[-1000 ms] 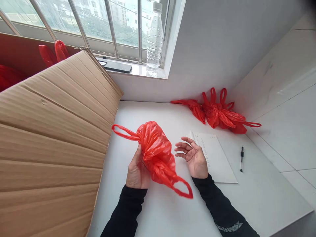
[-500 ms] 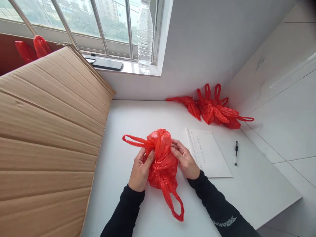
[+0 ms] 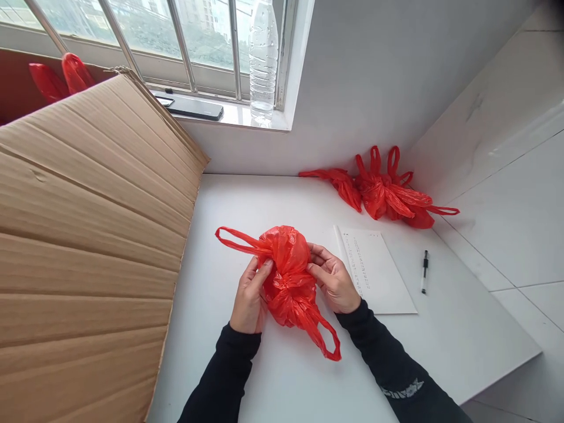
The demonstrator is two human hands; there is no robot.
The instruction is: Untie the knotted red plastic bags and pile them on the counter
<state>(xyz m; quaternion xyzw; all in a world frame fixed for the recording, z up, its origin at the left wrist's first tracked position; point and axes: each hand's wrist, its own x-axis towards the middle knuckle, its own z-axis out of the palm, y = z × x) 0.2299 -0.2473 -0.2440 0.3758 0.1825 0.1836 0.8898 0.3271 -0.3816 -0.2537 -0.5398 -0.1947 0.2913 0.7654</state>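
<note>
Between my two hands is a red plastic bag (image 3: 288,276), bunched and knotted at its middle, with something inside that I cannot make out. One handle loop sticks out to the upper left, the other to the lower right. My left hand (image 3: 251,296) grips the bag's left side, thumb on top and the other fingers partly hidden beneath. On the right side, my right hand (image 3: 332,279) pinches the plastic between thumb and fingers. Just beyond that hand lies an open notebook (image 3: 383,276) with handwritten columns.
More knotted red bags (image 3: 383,191) lie against the wall at the table's back right. A pen (image 3: 425,272) rests right of the notebook. At left stands a large cardboard box (image 3: 92,247) with red plastic inside. A water bottle (image 3: 263,64) and a phone (image 3: 196,108) are on the windowsill.
The bag has turned slightly in my hands, its lower handle loop swinging up and to the right. Both hands keep their grip. The whole view has shifted a little.
</note>
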